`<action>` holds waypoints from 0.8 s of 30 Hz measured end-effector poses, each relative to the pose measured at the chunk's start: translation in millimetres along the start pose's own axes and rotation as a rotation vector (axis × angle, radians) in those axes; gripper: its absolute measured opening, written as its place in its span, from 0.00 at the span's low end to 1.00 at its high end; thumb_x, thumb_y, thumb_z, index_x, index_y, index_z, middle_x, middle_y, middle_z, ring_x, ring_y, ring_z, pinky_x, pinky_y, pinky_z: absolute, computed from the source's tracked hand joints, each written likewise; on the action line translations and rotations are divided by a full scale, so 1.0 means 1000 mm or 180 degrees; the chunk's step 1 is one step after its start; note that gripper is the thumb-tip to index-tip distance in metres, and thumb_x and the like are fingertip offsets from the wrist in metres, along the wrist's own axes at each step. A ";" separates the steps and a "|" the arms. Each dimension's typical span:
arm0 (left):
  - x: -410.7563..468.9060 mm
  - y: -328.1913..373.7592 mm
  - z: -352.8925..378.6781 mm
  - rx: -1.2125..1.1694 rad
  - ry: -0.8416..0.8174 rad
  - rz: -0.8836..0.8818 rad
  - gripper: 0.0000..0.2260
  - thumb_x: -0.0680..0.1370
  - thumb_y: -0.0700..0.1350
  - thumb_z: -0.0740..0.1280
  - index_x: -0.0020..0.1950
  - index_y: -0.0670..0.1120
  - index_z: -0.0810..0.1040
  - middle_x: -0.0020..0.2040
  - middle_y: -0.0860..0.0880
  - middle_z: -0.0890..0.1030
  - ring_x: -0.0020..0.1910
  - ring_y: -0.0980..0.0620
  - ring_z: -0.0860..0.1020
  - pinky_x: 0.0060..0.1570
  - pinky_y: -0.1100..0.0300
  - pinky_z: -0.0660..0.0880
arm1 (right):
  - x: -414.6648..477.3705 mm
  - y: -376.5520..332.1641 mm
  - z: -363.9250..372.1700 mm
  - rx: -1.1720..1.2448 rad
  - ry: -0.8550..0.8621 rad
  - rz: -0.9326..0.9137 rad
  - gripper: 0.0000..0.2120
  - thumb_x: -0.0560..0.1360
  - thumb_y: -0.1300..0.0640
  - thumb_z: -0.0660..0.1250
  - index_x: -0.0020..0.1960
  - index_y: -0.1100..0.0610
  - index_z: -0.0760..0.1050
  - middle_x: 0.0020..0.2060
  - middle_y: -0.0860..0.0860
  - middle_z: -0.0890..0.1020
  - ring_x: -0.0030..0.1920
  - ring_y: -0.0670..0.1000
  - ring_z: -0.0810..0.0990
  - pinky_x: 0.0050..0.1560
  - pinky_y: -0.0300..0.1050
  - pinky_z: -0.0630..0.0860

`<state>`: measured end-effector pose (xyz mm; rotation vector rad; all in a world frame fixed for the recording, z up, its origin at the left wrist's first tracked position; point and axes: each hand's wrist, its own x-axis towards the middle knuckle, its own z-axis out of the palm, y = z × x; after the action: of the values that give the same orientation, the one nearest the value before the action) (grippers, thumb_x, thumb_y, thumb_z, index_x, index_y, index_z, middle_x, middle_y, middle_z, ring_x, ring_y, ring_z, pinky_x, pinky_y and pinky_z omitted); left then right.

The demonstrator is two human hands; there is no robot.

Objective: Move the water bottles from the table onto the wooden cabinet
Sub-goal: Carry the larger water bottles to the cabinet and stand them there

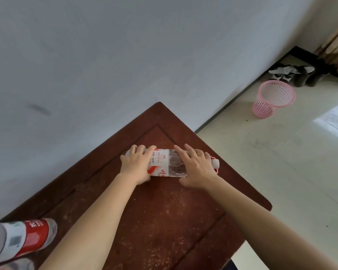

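Note:
A clear water bottle [169,163] with a white and red label lies on its side on the dark wooden cabinet top [164,221], its white cap pointing right. My left hand [138,164] wraps around the bottle's base end. My right hand [196,168] rests over its neck end, fingers spread across the clear part. A second bottle [27,238] with a red label lies at the lower left on the same wooden top, blurred and partly cut off by the frame.
A grey-white wall runs along the cabinet's far left edge. On the pale floor to the right stands a pink mesh wastebasket [273,98]. Dark shoes [293,75] sit by a curtain in the far corner.

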<state>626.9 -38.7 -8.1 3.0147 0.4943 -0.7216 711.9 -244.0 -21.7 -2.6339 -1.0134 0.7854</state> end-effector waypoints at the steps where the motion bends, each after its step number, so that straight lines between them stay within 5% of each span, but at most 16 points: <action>1: -0.003 0.000 0.002 -0.0033 -0.0045 -0.0066 0.49 0.67 0.58 0.78 0.78 0.56 0.51 0.73 0.48 0.64 0.72 0.43 0.61 0.63 0.39 0.70 | 0.004 0.003 0.001 -0.0204 0.0048 -0.0076 0.50 0.70 0.41 0.73 0.80 0.39 0.43 0.81 0.53 0.56 0.78 0.62 0.59 0.77 0.68 0.56; 6: -0.017 0.006 0.012 -0.0248 -0.0137 -0.0348 0.51 0.63 0.60 0.79 0.77 0.56 0.52 0.71 0.48 0.66 0.70 0.43 0.64 0.59 0.44 0.74 | 0.025 0.017 0.002 -0.0675 0.0288 -0.0468 0.49 0.69 0.31 0.73 0.79 0.40 0.48 0.77 0.53 0.65 0.74 0.60 0.68 0.73 0.65 0.65; 17: -0.049 0.026 0.033 -0.0165 0.0447 -0.0609 0.48 0.66 0.60 0.78 0.76 0.55 0.52 0.72 0.47 0.67 0.71 0.45 0.65 0.62 0.45 0.72 | 0.003 0.019 0.022 -0.0671 0.0733 -0.0644 0.43 0.70 0.38 0.74 0.77 0.42 0.54 0.71 0.54 0.71 0.69 0.60 0.71 0.70 0.64 0.67; 24: -0.116 0.035 0.059 -0.0190 0.0363 -0.0174 0.48 0.63 0.60 0.79 0.75 0.57 0.54 0.67 0.50 0.69 0.67 0.46 0.68 0.58 0.47 0.72 | -0.090 -0.002 0.063 -0.0550 0.0704 -0.0182 0.43 0.68 0.39 0.76 0.76 0.41 0.56 0.69 0.52 0.73 0.66 0.59 0.73 0.67 0.61 0.70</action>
<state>513.6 -111.3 -12.3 3.0095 0.5920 -0.5288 620.0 -302.6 -37.0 -2.7436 -1.1328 0.3986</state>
